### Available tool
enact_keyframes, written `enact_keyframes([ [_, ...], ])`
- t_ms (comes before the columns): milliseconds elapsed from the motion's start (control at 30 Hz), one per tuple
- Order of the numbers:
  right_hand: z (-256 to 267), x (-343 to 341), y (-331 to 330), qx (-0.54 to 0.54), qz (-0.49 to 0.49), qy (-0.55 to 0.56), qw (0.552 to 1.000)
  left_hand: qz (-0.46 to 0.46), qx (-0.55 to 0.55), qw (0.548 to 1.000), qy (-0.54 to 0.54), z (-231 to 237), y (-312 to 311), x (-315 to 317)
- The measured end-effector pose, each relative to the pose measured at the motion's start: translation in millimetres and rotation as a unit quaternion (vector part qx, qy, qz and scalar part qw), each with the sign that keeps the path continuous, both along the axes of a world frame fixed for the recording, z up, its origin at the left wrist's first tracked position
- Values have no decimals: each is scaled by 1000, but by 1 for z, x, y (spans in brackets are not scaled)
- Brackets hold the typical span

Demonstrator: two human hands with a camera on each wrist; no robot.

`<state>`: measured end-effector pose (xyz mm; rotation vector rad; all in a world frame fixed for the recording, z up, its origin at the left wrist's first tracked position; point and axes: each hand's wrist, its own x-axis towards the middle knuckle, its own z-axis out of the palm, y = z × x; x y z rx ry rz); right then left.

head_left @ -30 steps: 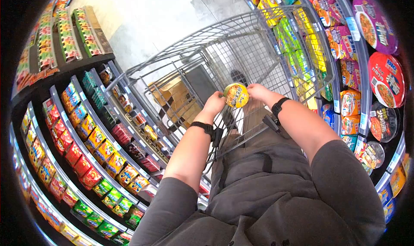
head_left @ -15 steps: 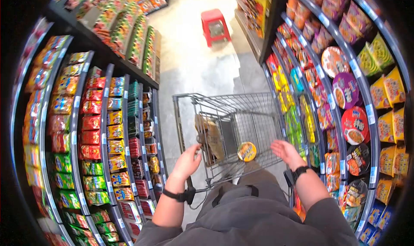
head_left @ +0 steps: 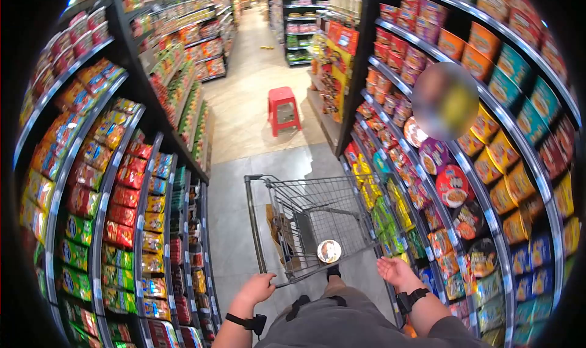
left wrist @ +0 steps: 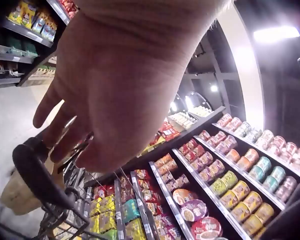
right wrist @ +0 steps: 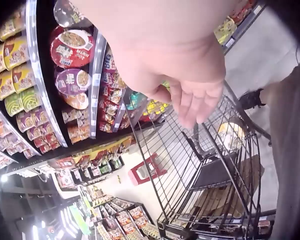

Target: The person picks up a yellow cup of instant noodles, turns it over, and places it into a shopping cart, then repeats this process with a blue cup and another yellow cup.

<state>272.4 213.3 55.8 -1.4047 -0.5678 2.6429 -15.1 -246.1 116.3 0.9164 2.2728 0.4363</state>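
Note:
A round tub with a printed lid sits inside the wire shopping cart, near the end closest to my body; the right wrist view shows the same tub. My left hand is by the near end of the cart's handle, its fingers loosely bent. In the left wrist view, the fingertips are right at the black handle end. To the right of the cart, my right hand is held out with relaxed fingers and nothing in them.
Snack packets fill the left shelves. Noodle tubs and bags line the right shelves, close beside the cart. A brown paper bag shows at the cart's left side. Ahead on the aisle floor stands a red stool.
Both hands held the yellow tub over the cart, then let go of it and moved apart. My left hand has come near the handle. The head view has tilted up along the aisle.

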Motion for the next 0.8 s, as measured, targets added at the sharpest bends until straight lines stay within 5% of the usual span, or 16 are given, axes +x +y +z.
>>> enact_keyframes([
  [433,20,169,-64,5,-182,-5,983,-158,-116,980,-28,4,73,7],
  [800,62,352,-80,39,-334,37,941,-337,-102,935,32,38,244,118],
])
